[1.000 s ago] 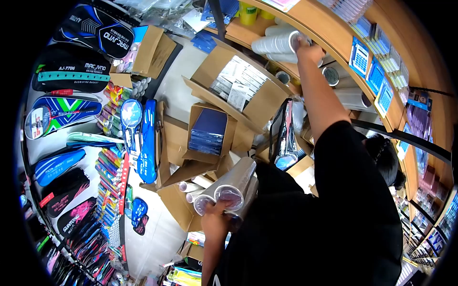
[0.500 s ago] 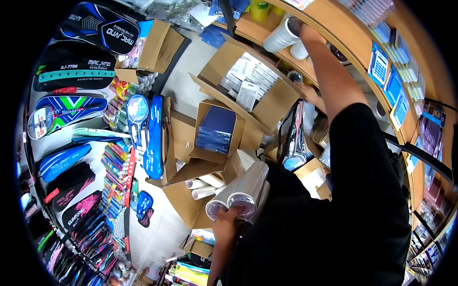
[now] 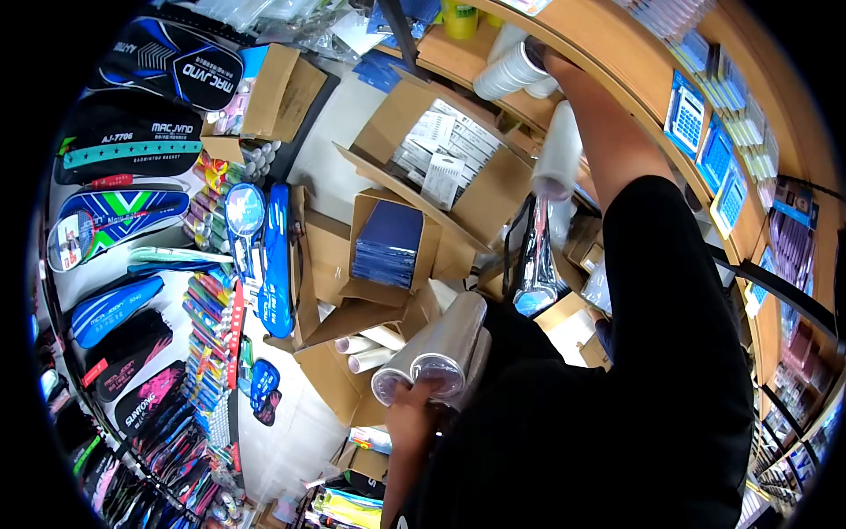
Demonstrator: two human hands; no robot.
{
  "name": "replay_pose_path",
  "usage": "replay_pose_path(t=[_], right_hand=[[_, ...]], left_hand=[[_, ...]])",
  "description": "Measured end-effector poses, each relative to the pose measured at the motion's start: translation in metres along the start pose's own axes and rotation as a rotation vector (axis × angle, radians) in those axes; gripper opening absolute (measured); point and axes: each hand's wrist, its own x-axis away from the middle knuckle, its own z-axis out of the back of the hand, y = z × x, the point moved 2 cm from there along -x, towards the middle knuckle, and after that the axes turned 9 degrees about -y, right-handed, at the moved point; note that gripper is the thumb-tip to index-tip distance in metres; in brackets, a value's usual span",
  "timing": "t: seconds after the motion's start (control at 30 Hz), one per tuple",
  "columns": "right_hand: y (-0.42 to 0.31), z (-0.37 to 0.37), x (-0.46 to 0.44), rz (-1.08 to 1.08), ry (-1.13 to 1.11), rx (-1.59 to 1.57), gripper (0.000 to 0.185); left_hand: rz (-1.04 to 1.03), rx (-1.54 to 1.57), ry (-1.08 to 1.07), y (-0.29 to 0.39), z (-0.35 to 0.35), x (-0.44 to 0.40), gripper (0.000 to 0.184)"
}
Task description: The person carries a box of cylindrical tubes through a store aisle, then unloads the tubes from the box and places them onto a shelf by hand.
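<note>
My left hand is closed at the ends of thick rolls of clear plastic film, its fingers at the core of one roll. The rolls lean against my black shirt, side by side. My right arm reaches up to the wooden shelf. There my right hand grips the near end of another film roll, its fingers partly hidden in the roll's opening. Below that arm, a further film roll hangs tilted out past the shelf edge; what supports it is hard to make out.
An open carton holds white packets; a smaller carton holds dark blue packs. Thinner white rolls lie in a low box. Racket bags cover the left side. Calculators hang along the shelf front.
The film roll below my right arm now sticks out from the shelf, where a hand and a roll end showed before. Both my hands keep their holds while the view shifts slightly.
</note>
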Motion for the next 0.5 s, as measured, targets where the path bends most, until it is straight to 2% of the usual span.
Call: replay_pose_path(t=[0.23,0.5], right_hand=[[0.002,-0.003,-0.003,0.007,0.000,0.016,0.040],[0.027,0.015,0.025,-0.026,-0.144,0.149,0.040]], left_hand=[[0.029,-0.028,-0.071,0.007,-0.001,-0.007,0.050],[0.043,-0.023,-0.131,-0.008,-0.013,-0.008,0.048]])
